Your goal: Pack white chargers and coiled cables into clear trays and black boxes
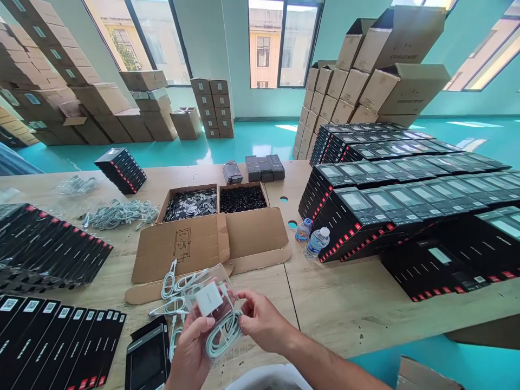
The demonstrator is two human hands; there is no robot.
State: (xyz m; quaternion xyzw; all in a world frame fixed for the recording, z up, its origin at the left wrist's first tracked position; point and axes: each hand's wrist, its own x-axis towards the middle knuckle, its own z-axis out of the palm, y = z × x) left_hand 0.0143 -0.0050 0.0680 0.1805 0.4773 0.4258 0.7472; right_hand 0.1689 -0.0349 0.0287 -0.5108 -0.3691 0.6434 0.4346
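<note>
My left hand (194, 341) is closed around a clear plastic tray, its thumb lying over the edge by a white charger (209, 298). A coiled white cable (224, 331) lies at the tray's lower right. The fingers of my right hand (260, 320) pinch the right side of that coil. More coiled white cables (173, 287) rest on the table just behind and left of my hands. An open black box (147, 355) with a dark inside lies left of my left hand.
Opened cardboard cartons (247, 199) hold small black and grey parts. Stacked black boxes (357, 216) fill the right; black boxes (52, 346) stand at left. Two water bottles (317, 244) are near the right stack. A cable pile (122, 214) lies at the back left.
</note>
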